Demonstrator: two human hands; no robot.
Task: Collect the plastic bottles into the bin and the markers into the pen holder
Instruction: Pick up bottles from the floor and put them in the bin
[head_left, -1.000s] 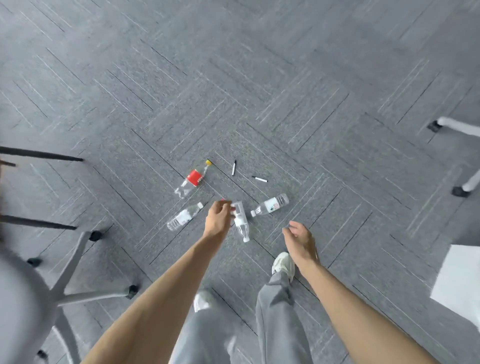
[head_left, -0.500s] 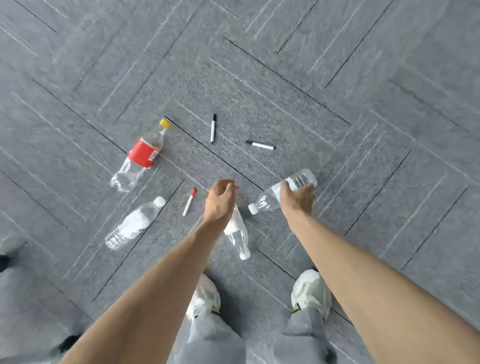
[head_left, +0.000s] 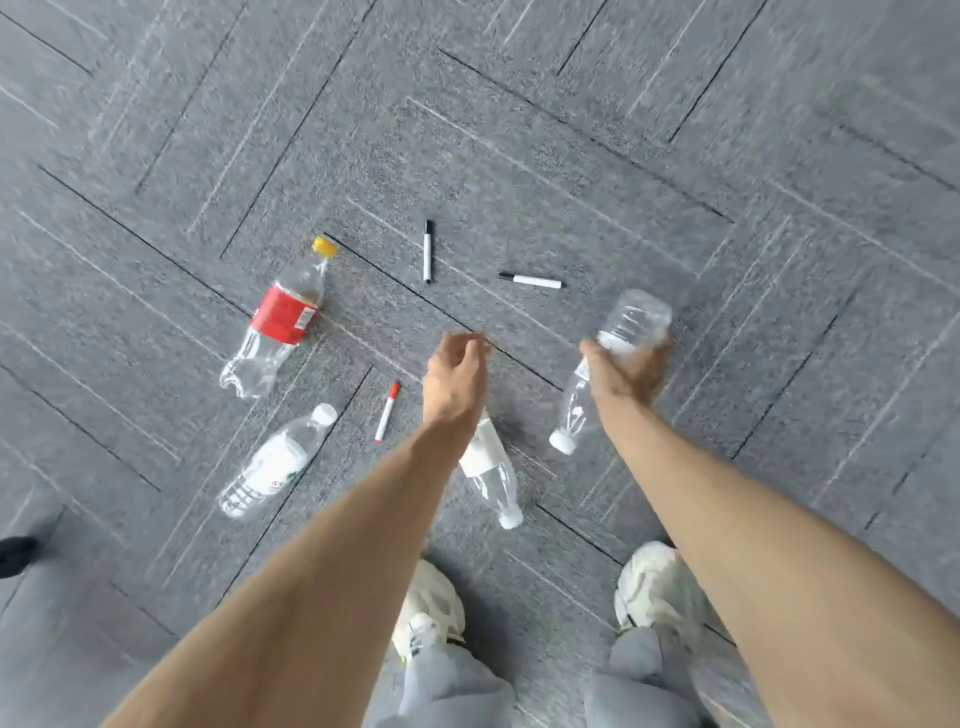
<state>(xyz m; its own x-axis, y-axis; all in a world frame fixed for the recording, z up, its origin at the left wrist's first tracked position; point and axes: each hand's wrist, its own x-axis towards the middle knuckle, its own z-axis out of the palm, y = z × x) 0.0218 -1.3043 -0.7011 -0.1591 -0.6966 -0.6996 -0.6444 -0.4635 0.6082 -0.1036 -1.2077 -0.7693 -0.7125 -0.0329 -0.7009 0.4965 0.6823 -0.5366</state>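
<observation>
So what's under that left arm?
A clear plastic bottle with a white label and white cap lies on the grey carpet. Its bottom end is covered, so whether the left hand grips it cannot be seen.

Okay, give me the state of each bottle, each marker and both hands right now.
Red-label bottle: lying flat, yellow cap on.
White-label bottle: lying flat, capped.
Middle bottle: lying flat, capped, partly hidden.
Fourth bottle: gripped by right hand, cap pointing down.
Upper black marker: lying, capped.
Right black marker: lying.
Red marker: lying, capped.
Left hand: loosely curled, holding nothing.
</observation>
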